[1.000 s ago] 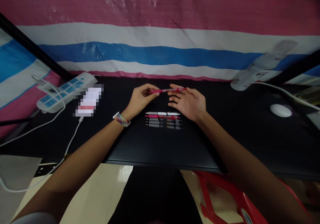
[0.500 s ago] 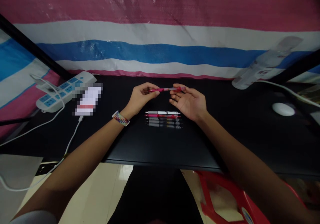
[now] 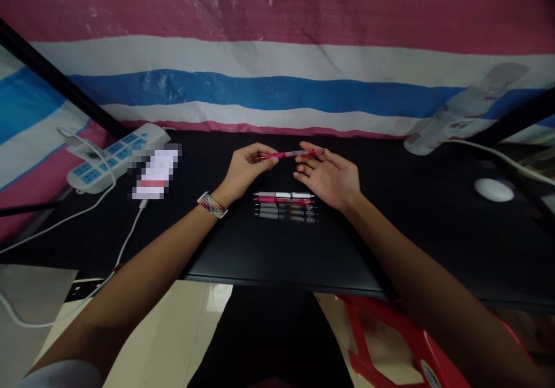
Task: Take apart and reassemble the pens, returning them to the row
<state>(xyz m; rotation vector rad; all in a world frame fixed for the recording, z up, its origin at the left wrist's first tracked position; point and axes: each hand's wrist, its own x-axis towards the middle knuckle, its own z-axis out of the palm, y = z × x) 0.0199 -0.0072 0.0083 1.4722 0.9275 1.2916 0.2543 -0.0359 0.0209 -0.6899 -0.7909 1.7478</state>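
A red pen point(image 3: 288, 154) is held level above the black desk. My left hand point(image 3: 247, 171) has its left end pinched between thumb and fingers. At its other end, the thumb and index finger of my right hand point(image 3: 332, 177) close on the pen's tip; the palm faces up and the other fingers are loosely curled. Below both hands, several pens lie side by side on the desk: a white and grey pen point(image 3: 284, 195) at the back, another red pen point(image 3: 284, 200) in front of it, then dark clear pens point(image 3: 286, 211), hard to tell apart.
On the left are a white power strip point(image 3: 119, 156), a blurred phone point(image 3: 156, 171) and its charging cable point(image 3: 130, 232). A bottle point(image 3: 459, 113) and white mouse point(image 3: 494, 189) are on the right. A striped sheet point(image 3: 277, 93) hangs behind; a red stool point(image 3: 381, 330) stands below.
The red pen in my hands has turned slightly about its length, with more red showing along it. Both hands stay in nearly the same place, and the row of pens is unchanged.
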